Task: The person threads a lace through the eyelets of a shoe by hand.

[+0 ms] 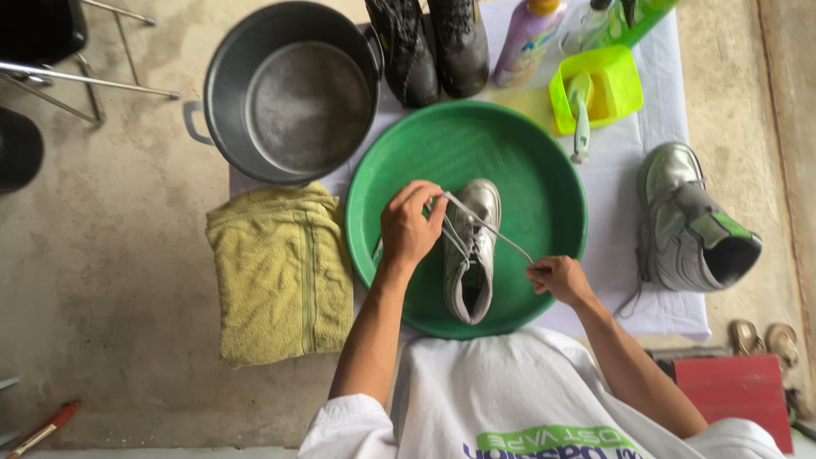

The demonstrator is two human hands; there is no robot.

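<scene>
Grey shoelace (489, 228) between both hands

I see a white cloth (671, 110) on the grey floor (110, 255), and on it sit a green basin (544, 161), a big pot (289, 93), black boots (433, 47) and a silver shoe (688, 225).

Two silver sneakers (472, 251) (693, 225); two black boots (433, 47); one green basin (544, 178); one grey pot (293, 93); one yellow towel (280, 272)
</scene>
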